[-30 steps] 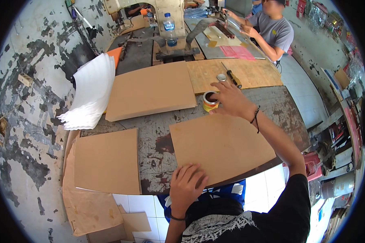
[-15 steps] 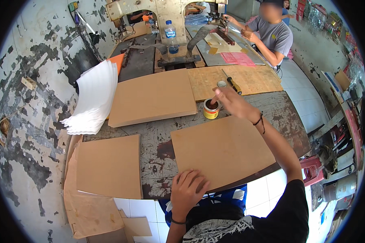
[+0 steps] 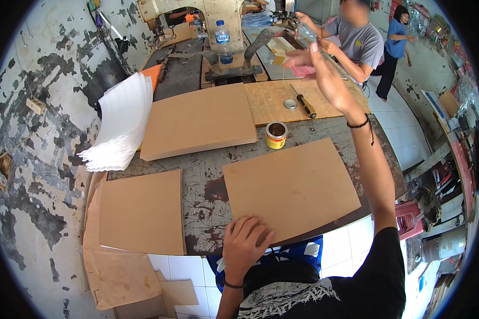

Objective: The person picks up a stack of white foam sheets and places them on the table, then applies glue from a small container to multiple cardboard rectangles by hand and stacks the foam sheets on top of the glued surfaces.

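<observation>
My left hand point(image 3: 246, 239) lies with spread fingers on the near left corner of a brown cardboard sheet point(image 3: 298, 186). My right hand point(image 3: 327, 80) is raised above the far side of the table, fingers stretched out and thumb up. A thin strand appears to hang below its foremost fingertip. Below and left of that hand stands a small open tin point(image 3: 275, 142) with a yellow label and dark brown stuff inside. Its round lid point(image 3: 290, 104) seems to be the disc lying on the plywood beside a screwdriver point(image 3: 306, 107) with a yellow and black handle.
A thick cardboard stack point(image 3: 197, 119) lies behind, another cardboard pile point(image 3: 141, 212) at near left. White foam sheets point(image 3: 120, 117) hang at the left. A water bottle point(image 3: 223, 42) stands by the machine point(image 3: 223, 10). A co-worker point(image 3: 356, 42) sits at far right; another person point(image 3: 394, 48) stands behind.
My right hand has risen out of the tin, up and to the right. My left hand stays on the sheet. The person at the far right back has come further into view.
</observation>
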`<state>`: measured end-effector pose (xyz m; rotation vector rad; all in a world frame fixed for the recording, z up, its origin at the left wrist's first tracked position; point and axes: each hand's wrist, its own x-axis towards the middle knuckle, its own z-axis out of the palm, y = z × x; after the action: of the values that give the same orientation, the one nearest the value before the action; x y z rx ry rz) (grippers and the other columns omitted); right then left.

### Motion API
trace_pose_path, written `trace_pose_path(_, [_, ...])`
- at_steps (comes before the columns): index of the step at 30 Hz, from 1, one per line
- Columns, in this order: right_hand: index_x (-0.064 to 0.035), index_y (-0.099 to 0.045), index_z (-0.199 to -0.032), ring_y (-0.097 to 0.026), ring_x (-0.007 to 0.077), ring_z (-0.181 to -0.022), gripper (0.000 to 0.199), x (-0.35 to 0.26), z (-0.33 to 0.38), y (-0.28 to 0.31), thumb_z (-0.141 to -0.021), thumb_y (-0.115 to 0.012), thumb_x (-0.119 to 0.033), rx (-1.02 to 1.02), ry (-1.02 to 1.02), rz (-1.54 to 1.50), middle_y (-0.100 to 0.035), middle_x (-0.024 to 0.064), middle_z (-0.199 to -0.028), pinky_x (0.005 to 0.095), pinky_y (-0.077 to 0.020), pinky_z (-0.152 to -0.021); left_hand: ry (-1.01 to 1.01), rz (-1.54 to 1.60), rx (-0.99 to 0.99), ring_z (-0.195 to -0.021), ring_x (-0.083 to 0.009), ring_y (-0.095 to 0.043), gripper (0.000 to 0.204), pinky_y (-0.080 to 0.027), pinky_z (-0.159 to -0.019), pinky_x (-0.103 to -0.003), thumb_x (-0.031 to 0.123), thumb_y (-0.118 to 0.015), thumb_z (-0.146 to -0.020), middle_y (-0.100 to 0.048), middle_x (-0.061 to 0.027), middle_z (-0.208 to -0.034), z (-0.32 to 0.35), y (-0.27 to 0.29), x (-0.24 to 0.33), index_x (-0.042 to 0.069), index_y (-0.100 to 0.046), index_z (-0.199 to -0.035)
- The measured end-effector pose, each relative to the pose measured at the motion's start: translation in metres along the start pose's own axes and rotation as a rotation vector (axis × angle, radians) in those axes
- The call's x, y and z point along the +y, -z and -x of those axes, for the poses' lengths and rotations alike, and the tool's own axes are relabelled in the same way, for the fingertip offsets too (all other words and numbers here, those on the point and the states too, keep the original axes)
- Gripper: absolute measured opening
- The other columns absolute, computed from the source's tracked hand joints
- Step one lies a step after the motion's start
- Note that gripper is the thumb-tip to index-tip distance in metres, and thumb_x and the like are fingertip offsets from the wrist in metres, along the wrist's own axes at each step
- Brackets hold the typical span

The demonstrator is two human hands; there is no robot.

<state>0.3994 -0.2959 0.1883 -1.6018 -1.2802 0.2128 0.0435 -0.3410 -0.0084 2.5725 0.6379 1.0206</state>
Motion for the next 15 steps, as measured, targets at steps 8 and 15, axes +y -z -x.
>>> trace_pose_path(8, [-0.0005, -0.071, -0.116, -0.059, 0.0244, -0.122, 0.088, -0.034, -0.026, 0.020, -0.104, -0.018, -0.070, 0.076, 0.194, 0.047, -0.065, 0.0126, -0.132, 0.0376, -0.0470, -0.094, -0.006, 0.015, 0.015, -0.106, -0.0237, -0.067, 0.018, -0.048, -0.094, -0.042, 0.021, -0.085, -0.075, -0.072, -0.0017, -0.106, -0.003, 0.002, 0.001, 0.012, -0.074, -0.086])
trace_pose_path(15, [-0.0005, -0.067, -0.120, -0.059, 0.0175, -0.099, 0.086, -0.090, -0.026, 0.037, -0.105, -0.017, -0.068, 0.033, 0.179, 0.063, -0.069, 0.0082, -0.115, 0.0332, -0.0486, -0.087, -0.007, 0.016, 0.026, -0.105, -0.0238, -0.067, 0.018, -0.048, -0.095, -0.042, 0.021, -0.084, -0.075, -0.072, -0.0017, -0.106, -0.002, 0.001, 0.001, 0.012, -0.074, -0.086])
